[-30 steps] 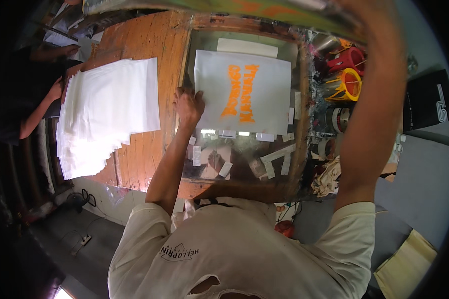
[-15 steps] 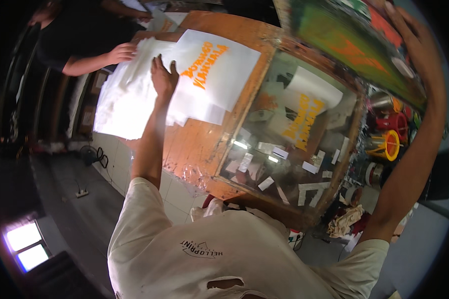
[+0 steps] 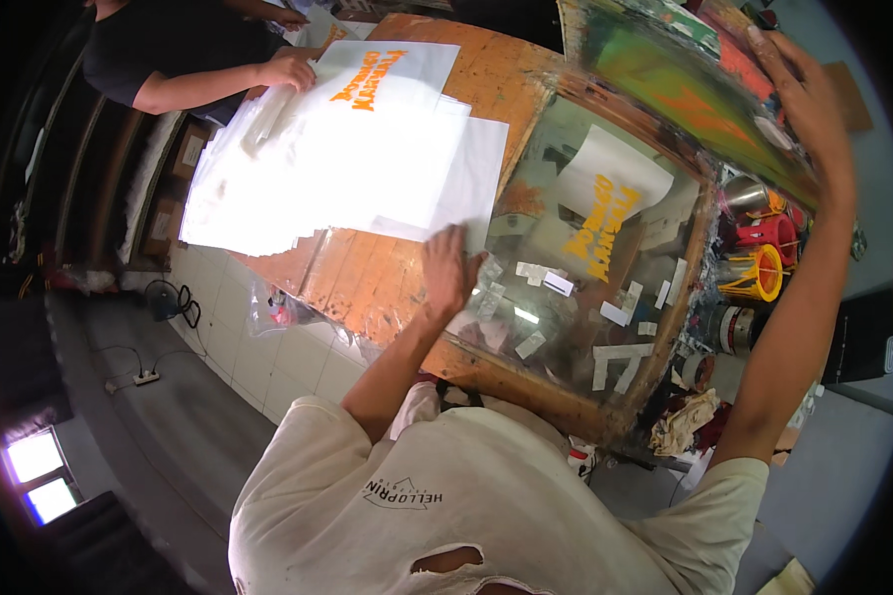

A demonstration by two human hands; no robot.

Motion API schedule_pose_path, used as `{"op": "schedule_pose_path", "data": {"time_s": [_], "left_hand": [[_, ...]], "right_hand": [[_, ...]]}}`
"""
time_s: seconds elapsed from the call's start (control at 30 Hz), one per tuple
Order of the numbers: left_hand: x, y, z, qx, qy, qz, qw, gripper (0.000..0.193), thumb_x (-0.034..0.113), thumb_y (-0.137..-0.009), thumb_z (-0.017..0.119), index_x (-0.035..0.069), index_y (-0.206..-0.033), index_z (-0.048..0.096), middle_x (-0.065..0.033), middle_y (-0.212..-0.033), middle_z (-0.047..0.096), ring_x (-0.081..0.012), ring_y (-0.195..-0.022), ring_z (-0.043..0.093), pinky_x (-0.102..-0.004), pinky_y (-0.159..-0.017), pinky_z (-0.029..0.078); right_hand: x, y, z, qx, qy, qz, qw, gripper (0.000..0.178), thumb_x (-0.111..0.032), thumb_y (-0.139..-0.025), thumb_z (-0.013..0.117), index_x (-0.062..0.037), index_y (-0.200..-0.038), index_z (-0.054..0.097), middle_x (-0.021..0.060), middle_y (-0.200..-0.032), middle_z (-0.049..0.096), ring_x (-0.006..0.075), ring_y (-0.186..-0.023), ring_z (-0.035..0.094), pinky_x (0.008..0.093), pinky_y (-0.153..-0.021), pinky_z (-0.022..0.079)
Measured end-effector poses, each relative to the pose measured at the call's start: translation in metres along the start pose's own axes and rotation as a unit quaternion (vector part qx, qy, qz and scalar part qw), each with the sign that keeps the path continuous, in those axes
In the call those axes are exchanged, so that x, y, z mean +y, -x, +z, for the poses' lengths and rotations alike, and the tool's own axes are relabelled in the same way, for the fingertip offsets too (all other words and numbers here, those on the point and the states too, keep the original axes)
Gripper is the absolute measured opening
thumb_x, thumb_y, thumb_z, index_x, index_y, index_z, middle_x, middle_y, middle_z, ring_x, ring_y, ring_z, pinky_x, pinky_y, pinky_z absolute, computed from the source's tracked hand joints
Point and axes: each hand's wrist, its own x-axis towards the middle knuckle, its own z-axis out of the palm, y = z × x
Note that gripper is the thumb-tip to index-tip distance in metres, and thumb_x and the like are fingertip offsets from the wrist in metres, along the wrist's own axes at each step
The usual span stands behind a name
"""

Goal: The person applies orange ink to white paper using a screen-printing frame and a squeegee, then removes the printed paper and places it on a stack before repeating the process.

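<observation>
The left hand (image 3: pixel 449 270), fingers spread, was pressed on the white plastic sheets' (image 3: pixel 367 169) near edge; the raised, paint-smeared printing screen (image 3: pixel 685 84) was gripped by the right hand (image 3: pixel 802 89)

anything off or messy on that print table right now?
Mostly mess. Loose tape scraps lie scattered at odd angles over the glass panel by the left hand. A crumpled rag hangs at the table's near right corner. The white sheets sit fanned, not squared.
</observation>
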Motion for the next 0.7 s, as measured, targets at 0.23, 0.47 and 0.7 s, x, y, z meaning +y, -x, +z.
{"op": "schedule_pose_path", "data": {"time_s": [0.23, 0.47, 0.7], "left_hand": [[-0.016, -0.053, -0.024, 0.052, 0.141, -0.092, 0.984, 0.026, 0.027, -0.092, 0.074, 0.007, -0.109, 0.077, -0.0183, -0.135, 0.064, -0.0316, -0.129, 0.056, -0.0511, -0.111, 0.035], [0.053, -0.049, 0.019, -0.140, -0.033, 0.016, 0.989, 0.072, 0.062, -0.104, 0.042, 0.014, -0.158, 0.043, -0.0218, -0.168, 0.026, -0.0513, -0.157, 0.006, -0.0865, -0.109, 0.001], [0.136, -0.054, 0.100, -0.140, -0.057, 0.214, 0.965, 0.062, 0.048, -0.108, 0.041, 0.018, -0.162, 0.035, -0.0174, -0.173, 0.012, -0.0494, -0.158, 0.001, -0.0870, -0.109, 0.005]], "right_hand": [[-0.024, 0.024, 0.008, 0.032, 0.039, -0.060, 0.997, 0.069, -0.066, -0.096, 0.060, -0.0064, -0.130, 0.070, 0.0192, -0.125, 0.071, 0.0311, -0.117, 0.066, 0.0387, -0.102, 0.047], [-0.094, 0.058, -0.013, -0.014, -0.032, 0.055, 0.998, 0.052, -0.049, -0.101, 0.062, 0.0004, -0.086, 0.068, 0.0108, -0.070, 0.070, 0.0196, -0.057, 0.068, 0.0389, -0.063, 0.055], [-0.067, 0.055, -0.020, -0.029, 0.011, -0.039, 0.999, 0.055, -0.049, -0.102, 0.057, -0.0011, -0.079, 0.071, 0.0094, -0.063, 0.070, 0.0202, -0.059, 0.069, 0.0392, -0.066, 0.056]]}}
